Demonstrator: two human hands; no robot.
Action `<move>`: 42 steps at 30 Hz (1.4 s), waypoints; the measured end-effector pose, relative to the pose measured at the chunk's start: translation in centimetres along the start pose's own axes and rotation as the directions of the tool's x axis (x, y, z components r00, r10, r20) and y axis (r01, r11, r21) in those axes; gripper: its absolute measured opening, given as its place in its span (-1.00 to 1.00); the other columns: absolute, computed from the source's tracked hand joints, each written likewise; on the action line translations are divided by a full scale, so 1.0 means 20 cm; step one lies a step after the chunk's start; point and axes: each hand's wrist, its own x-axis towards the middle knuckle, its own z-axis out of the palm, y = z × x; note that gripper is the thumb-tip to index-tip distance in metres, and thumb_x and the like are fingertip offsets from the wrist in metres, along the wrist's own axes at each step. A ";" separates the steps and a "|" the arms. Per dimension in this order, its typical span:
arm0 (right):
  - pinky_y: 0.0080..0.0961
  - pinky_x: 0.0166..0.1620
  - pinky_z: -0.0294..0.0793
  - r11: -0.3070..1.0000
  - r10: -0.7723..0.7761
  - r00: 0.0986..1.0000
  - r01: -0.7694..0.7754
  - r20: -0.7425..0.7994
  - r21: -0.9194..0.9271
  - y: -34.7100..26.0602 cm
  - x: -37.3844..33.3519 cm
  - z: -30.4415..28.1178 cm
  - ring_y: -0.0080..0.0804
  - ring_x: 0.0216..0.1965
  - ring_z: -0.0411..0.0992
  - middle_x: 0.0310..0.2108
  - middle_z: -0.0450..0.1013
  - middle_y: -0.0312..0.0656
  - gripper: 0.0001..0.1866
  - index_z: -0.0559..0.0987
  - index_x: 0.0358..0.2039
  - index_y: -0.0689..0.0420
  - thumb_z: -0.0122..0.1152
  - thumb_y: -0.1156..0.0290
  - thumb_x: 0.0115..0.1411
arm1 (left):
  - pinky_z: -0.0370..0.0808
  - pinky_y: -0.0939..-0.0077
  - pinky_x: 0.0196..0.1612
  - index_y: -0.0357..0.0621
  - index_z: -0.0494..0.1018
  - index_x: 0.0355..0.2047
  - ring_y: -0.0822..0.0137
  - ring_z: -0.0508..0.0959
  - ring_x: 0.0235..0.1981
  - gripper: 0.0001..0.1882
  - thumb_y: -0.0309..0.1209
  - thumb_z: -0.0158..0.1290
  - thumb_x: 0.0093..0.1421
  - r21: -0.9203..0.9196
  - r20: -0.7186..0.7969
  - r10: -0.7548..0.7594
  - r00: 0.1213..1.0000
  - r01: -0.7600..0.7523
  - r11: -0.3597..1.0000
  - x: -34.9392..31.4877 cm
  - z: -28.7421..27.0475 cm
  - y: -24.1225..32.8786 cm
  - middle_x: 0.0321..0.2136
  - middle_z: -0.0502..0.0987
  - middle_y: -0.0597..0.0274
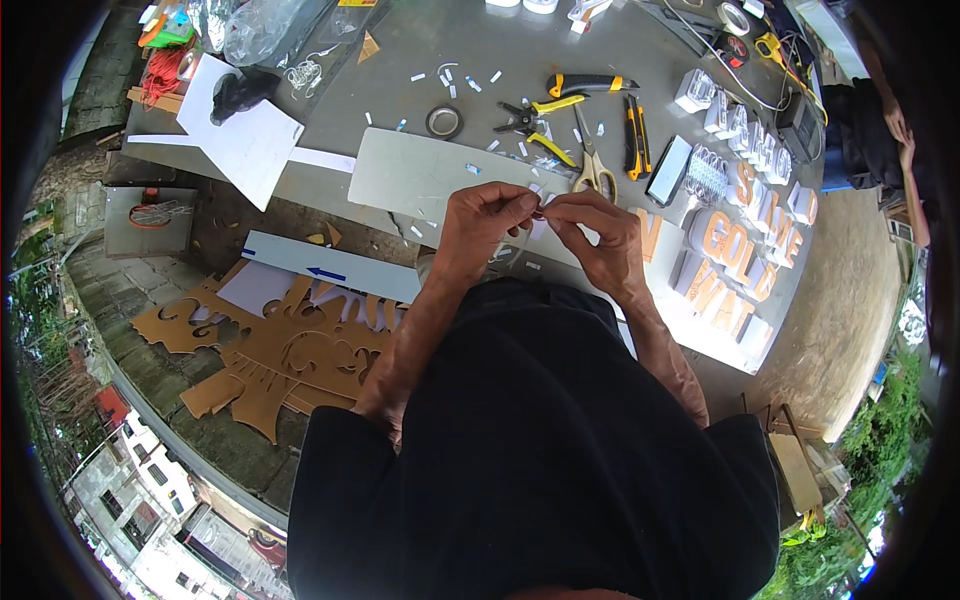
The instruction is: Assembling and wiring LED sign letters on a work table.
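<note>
My left hand (480, 225) and my right hand (605, 245) meet fingertip to fingertip over the near edge of the table. Both are closed in a pinch around something small and dark that I cannot make out. Beneath them lies a pale grey panel (400, 172). Just beyond my right hand are scissors (590, 160) with beige handles. Farther off lie yellow-handled pliers (545, 106), a black tape roll (444, 122) and two yellow-black utility knives, one sideways (590, 84) and one pointing away (636, 140). Small white-blue strips (472, 169) are scattered around.
Block letters with orange-brown faces (728, 235) fill the table's right side, near a dark-screened phone (669, 170). White sheet (245, 130) and plastic bags (262, 30) sit at the far left. Cut brown boards (290, 340) lie below left. Another person's arms (900, 135) show at right.
</note>
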 end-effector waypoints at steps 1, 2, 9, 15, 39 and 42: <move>-0.44 -0.17 0.60 1.000 -0.006 1.000 0.006 -0.003 -0.002 0.00 -0.01 0.00 -0.34 -0.24 0.60 -0.26 0.62 -0.19 -0.83 0.71 -0.25 0.18 0.32 0.64 0.14 | 0.40 0.65 -0.40 -0.29 0.65 -0.22 0.56 0.51 -0.48 -0.83 -0.43 0.23 0.26 -0.060 0.004 -0.003 1.000 0.003 0.998 0.00 0.00 -0.01 -0.45 0.64 0.27; -0.44 -0.17 0.60 0.999 -0.040 0.999 0.040 -0.021 -0.032 -0.01 -0.01 0.01 -0.34 -0.22 0.60 -0.25 0.62 -0.19 -0.83 0.70 -0.25 0.18 0.32 0.64 0.13 | 0.39 0.65 -0.42 -0.30 0.64 -0.22 0.57 0.49 -0.49 -0.83 -0.42 0.23 0.26 -0.119 0.009 -0.006 1.000 0.007 0.993 0.01 0.00 -0.02 -0.45 0.64 0.27; -0.34 -0.17 0.57 0.869 -0.413 0.907 0.366 -0.081 -0.334 0.03 -0.04 0.09 -0.18 -0.21 0.53 -0.20 0.53 -0.15 -0.71 0.64 -0.21 0.26 0.33 0.73 0.00 | 0.35 0.64 -0.42 -0.34 0.63 -0.19 0.55 0.42 -0.51 -0.81 -0.44 0.20 0.29 -0.193 -0.066 -0.107 0.992 0.093 0.977 0.00 0.04 -0.01 -0.47 0.61 0.26; -0.29 -0.15 0.56 0.779 -0.527 0.849 0.475 -0.017 -0.409 0.03 -0.06 0.10 -0.14 -0.19 0.50 -0.13 0.47 -0.13 -0.61 0.60 -0.17 0.28 0.31 0.76 -0.08 | 0.35 0.66 -0.42 -0.27 0.65 -0.20 0.60 0.43 -0.50 -0.83 -0.43 0.23 0.26 -0.071 -0.082 -0.030 0.996 0.024 0.997 -0.01 0.03 0.02 -0.46 0.61 0.35; -0.25 -0.14 0.56 0.737 -0.592 0.806 0.550 0.017 -0.393 0.04 0.03 0.15 -0.09 -0.18 0.52 -0.16 0.50 -0.10 -0.68 0.61 -0.21 0.27 0.30 0.77 -0.04 | 0.37 0.64 -0.40 -0.28 0.66 -0.21 0.58 0.46 -0.48 -0.81 -0.41 0.24 0.25 -0.193 -0.100 -0.030 0.995 0.010 0.981 -0.01 -0.02 0.03 -0.48 0.60 0.37; -0.27 -0.16 0.54 0.705 -0.622 0.782 0.578 0.032 -0.411 0.01 0.03 0.16 -0.10 -0.19 0.51 -0.18 0.50 -0.10 -0.70 0.60 -0.22 0.27 0.29 0.77 -0.01 | 0.36 0.63 -0.38 -0.30 0.66 -0.20 0.58 0.46 -0.47 -0.78 -0.39 0.26 0.23 -0.232 -0.129 -0.063 0.990 0.032 0.972 -0.03 0.00 0.02 -0.47 0.60 0.35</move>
